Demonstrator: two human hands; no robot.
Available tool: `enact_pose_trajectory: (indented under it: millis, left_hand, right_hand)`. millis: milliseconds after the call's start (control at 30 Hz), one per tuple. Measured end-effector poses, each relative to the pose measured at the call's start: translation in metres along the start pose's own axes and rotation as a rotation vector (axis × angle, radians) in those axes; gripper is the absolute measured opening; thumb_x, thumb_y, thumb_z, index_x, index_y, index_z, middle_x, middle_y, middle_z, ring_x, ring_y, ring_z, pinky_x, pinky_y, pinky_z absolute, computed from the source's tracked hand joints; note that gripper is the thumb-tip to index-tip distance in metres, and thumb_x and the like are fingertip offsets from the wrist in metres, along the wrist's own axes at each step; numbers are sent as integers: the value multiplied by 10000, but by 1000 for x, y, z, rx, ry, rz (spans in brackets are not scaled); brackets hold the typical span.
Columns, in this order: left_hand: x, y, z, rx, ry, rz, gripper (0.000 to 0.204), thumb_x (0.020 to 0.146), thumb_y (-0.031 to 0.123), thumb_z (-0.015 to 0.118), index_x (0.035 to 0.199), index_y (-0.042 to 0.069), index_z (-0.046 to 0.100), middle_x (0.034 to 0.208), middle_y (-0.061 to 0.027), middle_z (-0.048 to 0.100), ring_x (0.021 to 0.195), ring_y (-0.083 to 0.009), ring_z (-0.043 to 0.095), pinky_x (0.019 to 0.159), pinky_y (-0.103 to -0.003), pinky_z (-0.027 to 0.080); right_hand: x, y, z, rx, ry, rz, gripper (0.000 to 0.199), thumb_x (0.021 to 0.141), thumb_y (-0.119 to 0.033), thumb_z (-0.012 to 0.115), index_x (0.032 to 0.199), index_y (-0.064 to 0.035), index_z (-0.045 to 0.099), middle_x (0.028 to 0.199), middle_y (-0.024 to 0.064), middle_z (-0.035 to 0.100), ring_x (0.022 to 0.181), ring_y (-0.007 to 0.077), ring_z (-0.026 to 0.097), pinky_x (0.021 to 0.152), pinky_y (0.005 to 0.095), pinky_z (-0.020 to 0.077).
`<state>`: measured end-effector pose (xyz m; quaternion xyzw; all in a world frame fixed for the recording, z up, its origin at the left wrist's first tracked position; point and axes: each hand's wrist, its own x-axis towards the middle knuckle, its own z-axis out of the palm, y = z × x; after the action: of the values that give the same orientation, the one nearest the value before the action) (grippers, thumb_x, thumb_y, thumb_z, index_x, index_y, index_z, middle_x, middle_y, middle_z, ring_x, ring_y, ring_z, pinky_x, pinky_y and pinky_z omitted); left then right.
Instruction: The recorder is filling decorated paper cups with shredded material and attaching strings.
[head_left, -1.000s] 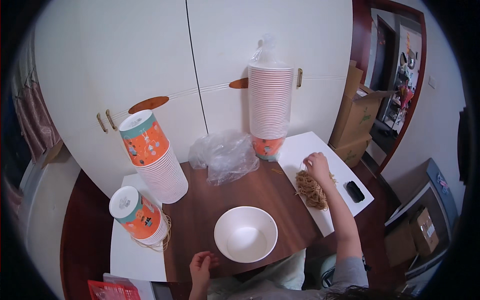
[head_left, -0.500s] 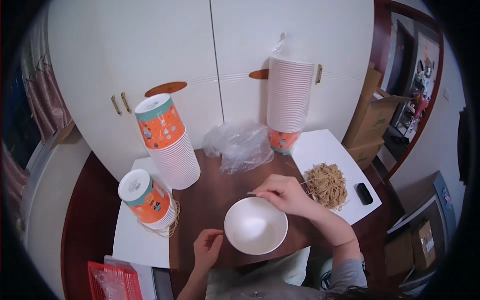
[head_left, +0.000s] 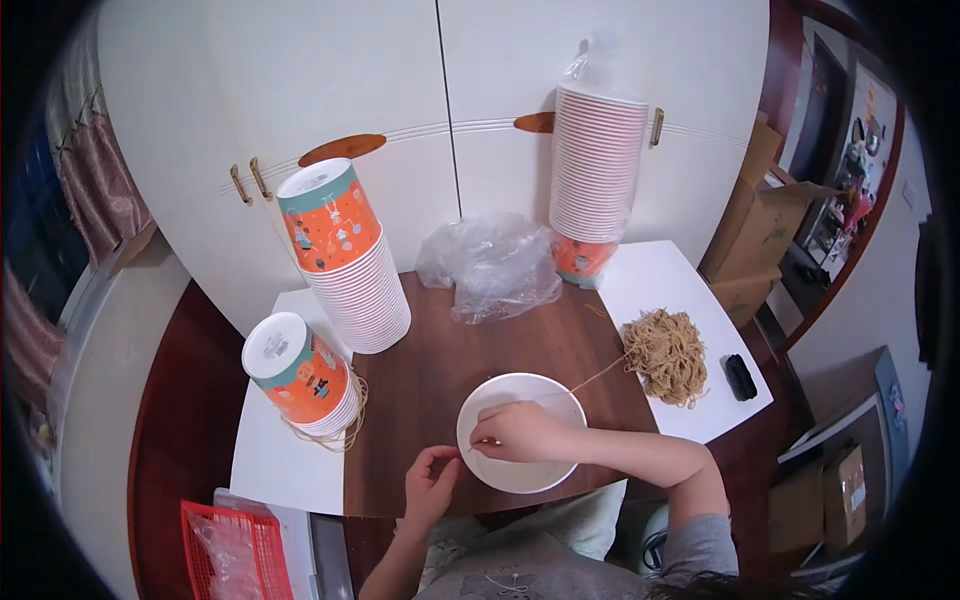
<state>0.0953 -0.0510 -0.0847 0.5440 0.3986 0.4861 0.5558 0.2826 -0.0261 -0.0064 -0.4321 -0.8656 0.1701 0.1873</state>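
Holding the string [head_left: 601, 372] taut over the lower-centre bowl [head_left: 535, 480] helps. The right hand [head_left: 525, 432] pinches it; whether the left hand [head_left: 430, 484] grips is unclear

Looks like a home: beyond the table [head_left: 430, 385], a white cupboard [head_left: 420, 165]; left of the table, a pinkish curtain [head_left: 95, 165]; right of it, a doorway [head_left: 830, 170].

Table [head_left: 420, 400] before me: brown wood-grain middle, white sides. White bowl [head_left: 520, 476] at my 6 o'clock; short tub stack [head_left: 300, 385], tan loops [head_left: 356, 430] round base, 8; taller stack [head_left: 350, 275], 10; crumpled clear bag [head_left: 490, 270], 12; wrapped stack [head_left: 597, 170], 1; tan string bundle [head_left: 667, 358], black object [head_left: 740, 378], 3.
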Motion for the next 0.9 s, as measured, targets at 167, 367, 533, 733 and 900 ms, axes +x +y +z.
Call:
enact_pose_trajectory:
  millis: [167, 367, 533, 733, 900]
  left_hand:
    - [-1, 0, 5, -2, 11, -11, 140, 793, -12, 531, 932, 0, 539, 840, -25, 582, 751, -71, 541, 683, -199, 443]
    - [1, -5, 4, 12, 41, -17, 141, 794, -13, 532, 935, -3, 542, 840, -32, 582, 756, -74, 543, 688, -200, 446]
    - [1, -12, 3, -22, 42, 2, 141, 802, 7, 548, 942, -6, 549, 831, -28, 591, 727, -65, 546, 665, -194, 447]
    - [1, -10, 4, -19, 44, 12, 142, 808, 11, 543, 948, -7, 549, 833, -28, 591, 722, -64, 547, 661, -190, 445]
    - [1, -11, 4, -16, 54, -3, 152, 803, 12, 551, 952, -12, 561, 817, -26, 595, 723, -60, 549, 662, -187, 446]
  right_hand:
    - [1, 1, 7, 34, -29, 56, 129, 748, -204, 561, 801, -113, 635, 773, 31, 582, 712, 221, 587, 634, 339, 470]
    - [2, 4, 9, 46, -22, 52, 131, 746, -213, 566, 792, -110, 632, 770, 38, 583, 700, 226, 586, 625, 342, 470]
    - [3, 4, 11, 62, -2, 55, 138, 748, -221, 567, 791, -105, 630, 770, 48, 587, 699, 232, 588, 624, 347, 470]
    - [3, 2, 11, 65, 2, 73, 147, 747, -229, 570, 787, -99, 626, 765, 55, 591, 684, 246, 588, 626, 354, 470]
    - [3, -1, 9, 81, -7, 83, 150, 745, -228, 571, 783, -93, 624, 770, 58, 594, 682, 249, 589, 626, 357, 470]
